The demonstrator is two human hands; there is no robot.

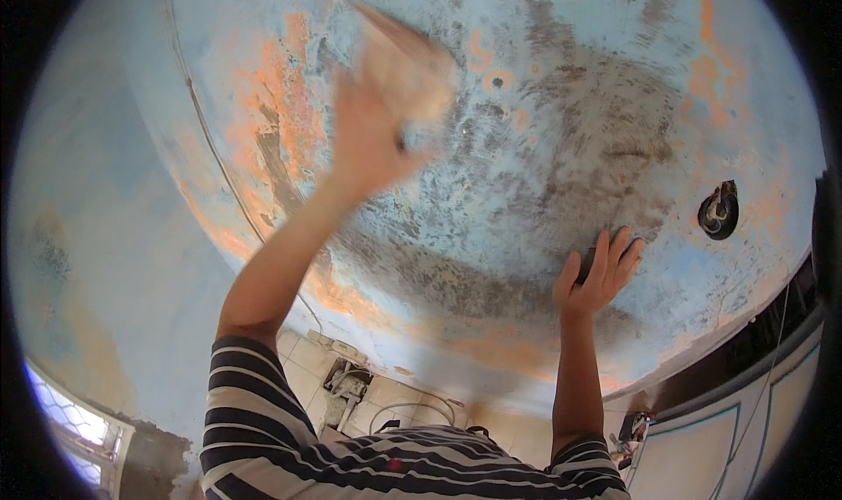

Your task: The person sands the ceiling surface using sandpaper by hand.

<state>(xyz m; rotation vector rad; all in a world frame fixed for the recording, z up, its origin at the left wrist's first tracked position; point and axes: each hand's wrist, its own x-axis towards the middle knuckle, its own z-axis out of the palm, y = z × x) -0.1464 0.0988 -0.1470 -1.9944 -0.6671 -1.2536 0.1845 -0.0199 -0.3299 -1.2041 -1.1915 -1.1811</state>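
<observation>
Both raised | left hand (370, 145) higher, holding beige piece (410, 68) | right hand (596, 279) against wall (482, 210)

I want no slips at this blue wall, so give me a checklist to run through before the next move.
1. Tan sheet at the left hand: ok, it shows there.
2. Left hand's grip firm: cannot tell, too blurred.
3. Right hand clear of the dark opening: ok, apart from it.
4. Left hand clear of the thin cord: ok, the cord runs farther left.
5. Wall evenly coloured: not ok, patchy blue, orange and dark grey.
6. Right hand holding something: cannot tell.
</observation>
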